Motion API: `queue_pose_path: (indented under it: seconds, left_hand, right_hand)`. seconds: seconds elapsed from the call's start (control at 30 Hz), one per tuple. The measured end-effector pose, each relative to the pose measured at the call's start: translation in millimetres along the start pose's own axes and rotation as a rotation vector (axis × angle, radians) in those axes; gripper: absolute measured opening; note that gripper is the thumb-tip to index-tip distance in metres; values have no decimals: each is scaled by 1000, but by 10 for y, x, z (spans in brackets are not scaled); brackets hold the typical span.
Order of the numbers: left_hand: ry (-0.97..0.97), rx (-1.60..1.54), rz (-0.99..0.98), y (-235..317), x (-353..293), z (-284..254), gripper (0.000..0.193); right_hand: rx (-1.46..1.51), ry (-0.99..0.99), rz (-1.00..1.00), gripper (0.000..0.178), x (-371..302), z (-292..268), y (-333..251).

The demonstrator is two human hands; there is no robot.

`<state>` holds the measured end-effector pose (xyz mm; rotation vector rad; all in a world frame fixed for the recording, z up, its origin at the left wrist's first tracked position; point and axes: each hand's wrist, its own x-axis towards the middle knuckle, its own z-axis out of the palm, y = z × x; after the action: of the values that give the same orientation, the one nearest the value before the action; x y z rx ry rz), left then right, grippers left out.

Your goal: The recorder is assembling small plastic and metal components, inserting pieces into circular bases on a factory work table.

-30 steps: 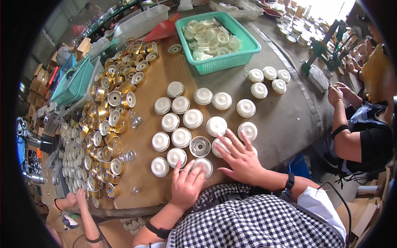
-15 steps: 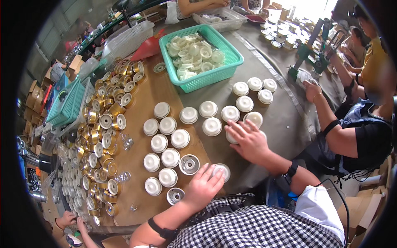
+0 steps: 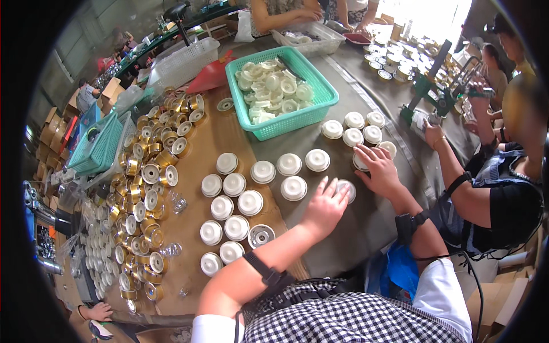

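My left hand point(image 3: 326, 210) is palm down, its outstretched fingertips resting on a white-capped round piece point(image 3: 346, 191). To the right, my right hand point(image 3: 377, 168) lies with spread fingers over another white-capped piece point(image 3: 360, 163), mostly covered by the hand. Just beyond its fingers sits a group of similar white-capped pieces point(image 3: 353, 137). Several more white-capped pieces point(image 3: 250, 202) stand upright in loose rows on the left. An uncapped silver metal cup point(image 3: 262, 235) stands at their near end, beside my left forearm.
A green basket point(image 3: 291, 124) of translucent plastic caps stands beyond the rows. Gold metal cups point(image 3: 151, 174) are heaped at the left, with loose springs point(image 3: 178, 203) beside them. At right, a co-worker's hands are at a green hand press point(image 3: 426, 94). A red scoop point(image 3: 209, 80) lies behind.
My left hand has slid its capped piece away from me and to the right. My right hand has moved right and away, with capped pieces shifted toward the far-right group.
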<state>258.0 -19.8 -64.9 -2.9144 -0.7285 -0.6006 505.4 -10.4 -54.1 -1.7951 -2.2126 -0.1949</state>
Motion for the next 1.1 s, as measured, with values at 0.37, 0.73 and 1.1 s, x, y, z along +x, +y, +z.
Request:
queue_pose_path:
  seconds: [0.37, 0.73, 1.1]
  left_hand:
    - [48, -269, -432, -253, -710, -1016, 74]
    - [164, -4, -988, -383, -2089, -1582, 57]
    - [113, 0, -929, -356, -1965, -1564, 59]
  right_hand:
    - [376, -6, -270, 72, 495, 15, -1555]
    - [389, -121, -352, 76, 855, 388, -2319]
    - [285, -106, -220, 80, 907, 497, -1908]
